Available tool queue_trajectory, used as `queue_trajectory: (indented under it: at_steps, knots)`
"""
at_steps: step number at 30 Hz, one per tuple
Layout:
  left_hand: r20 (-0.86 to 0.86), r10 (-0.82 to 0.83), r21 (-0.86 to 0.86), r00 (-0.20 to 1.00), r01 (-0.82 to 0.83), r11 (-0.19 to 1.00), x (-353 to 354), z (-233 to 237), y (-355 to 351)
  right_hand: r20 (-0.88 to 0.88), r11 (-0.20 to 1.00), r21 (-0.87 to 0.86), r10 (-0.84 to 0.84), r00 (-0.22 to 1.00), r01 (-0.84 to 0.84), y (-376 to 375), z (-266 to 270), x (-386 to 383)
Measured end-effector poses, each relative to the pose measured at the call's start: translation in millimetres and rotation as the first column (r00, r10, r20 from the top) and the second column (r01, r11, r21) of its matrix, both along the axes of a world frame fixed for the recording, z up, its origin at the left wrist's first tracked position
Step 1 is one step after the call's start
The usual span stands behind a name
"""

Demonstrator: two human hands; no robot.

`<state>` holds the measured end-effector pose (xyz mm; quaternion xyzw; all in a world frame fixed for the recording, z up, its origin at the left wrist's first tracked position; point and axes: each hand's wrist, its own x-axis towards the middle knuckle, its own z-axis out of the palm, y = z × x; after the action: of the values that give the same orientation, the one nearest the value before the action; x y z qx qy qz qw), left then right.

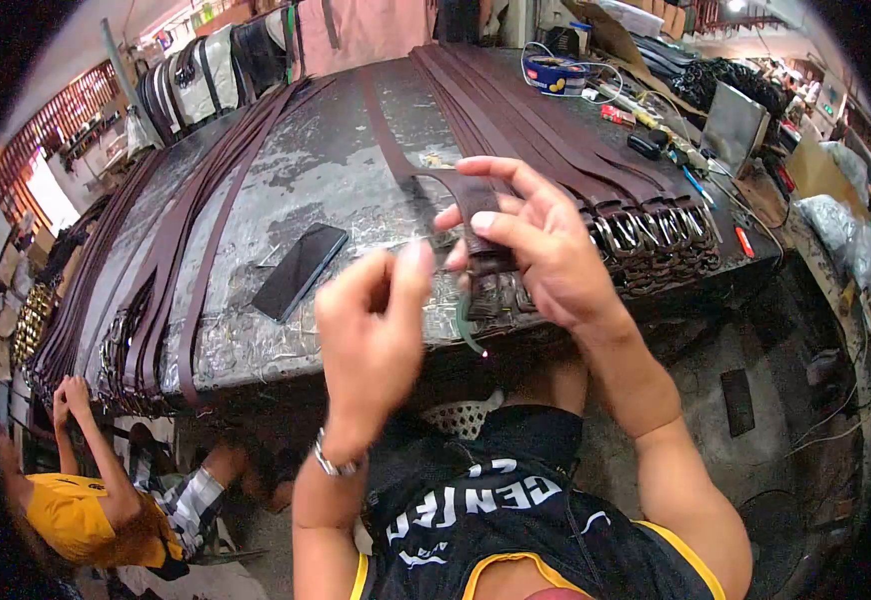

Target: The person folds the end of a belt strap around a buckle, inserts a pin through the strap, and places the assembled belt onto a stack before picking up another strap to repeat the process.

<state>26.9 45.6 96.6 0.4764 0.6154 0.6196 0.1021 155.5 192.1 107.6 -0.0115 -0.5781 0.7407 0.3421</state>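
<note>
My right hand (546, 245) grips a dark brown belt strap (478, 205) near its end, with the strap bent over between thumb and fingers. The rest of this strap (386, 135) runs away across the table. My left hand (371, 335) is to the left of the strap's end, blurred by motion. Its fingers are curled and the thumb is pressed in, but what they hold, if anything, I cannot make out. Below the strap's end hangs a thin green curved strip (470, 325) with a pale tip; its upper end is hidden.
Bundles of brown belts with metal buckles (646, 230) lie to the right, more belts (171, 270) to the left. A phone (301, 270) rests on the worn table (306, 165). A blue tin (556, 75) stands at the back right. A person in yellow (86, 515) works at the left edge.
</note>
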Motion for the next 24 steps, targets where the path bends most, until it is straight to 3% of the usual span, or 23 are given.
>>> queue_trajectory:
  at_steps: [1, 3, 5, 9, 12, 15, 18, 20, 21, 22, 24]
  knots:
    - [0.136, -0.069, -0.071, 0.988, 0.079, 0.994, -15, 2, 16, 0.006, 1.0, 0.001, 0.012, 1.0, -0.012, 2, 6, 9]
    - [0.415, -0.328, -0.202, 0.849, 0.438, 0.876, -40, 14, 46, 0.039, 0.997, 0.059, 0.05, 0.998, -0.052, 2, 14, 23]
    - [0.527, -0.357, -0.123, 0.771, 0.484, 0.866, -53, 5, 86, 0.061, 0.987, 0.092, 0.125, 0.99, -0.13, -4, 19, 37]
    - [0.623, -0.373, -0.075, 0.687, 0.527, 0.847, -82, -12, 165, 0.095, 0.991, 0.131, 0.009, 0.995, -0.021, -19, 11, 57]
    - [0.54, -0.286, -0.188, 0.792, 0.445, 0.876, -101, -15, 210, 0.11, 0.995, 0.098, -0.024, 0.994, 0.013, -19, 5, 81]
    - [0.717, -0.164, -0.038, 0.678, 0.273, 0.961, -99, -26, 250, 0.087, 0.984, 0.108, -0.15, 0.985, 0.141, -18, 2, 104]
    - [0.588, 0.027, -0.082, 0.809, 0.027, 0.996, -114, -55, 290, 0.089, 0.973, 0.078, -0.224, 0.97, 0.218, -25, 6, 126]
    - [0.575, 0.044, -0.147, 0.817, 0.05, 0.988, -119, -72, 310, 0.087, 0.954, 0.111, -0.289, 0.953, 0.279, -35, 12, 137]
    - [0.568, 0.052, -0.18, 0.821, 0.062, 0.982, -113, -70, 311, 0.045, 0.91, 0.109, -0.408, 0.912, 0.401, -46, 14, 136]
    - [0.695, 0.005, -0.089, 0.719, 0.079, 0.993, -107, -67, 313, 0.038, 0.893, 0.116, -0.442, 0.896, 0.436, -48, 18, 141]
    - [0.733, -0.042, -0.057, 0.679, 0.124, 0.991, -112, -62, 326, -0.063, 0.835, 0.162, -0.524, 0.85, 0.526, -48, 19, 151]
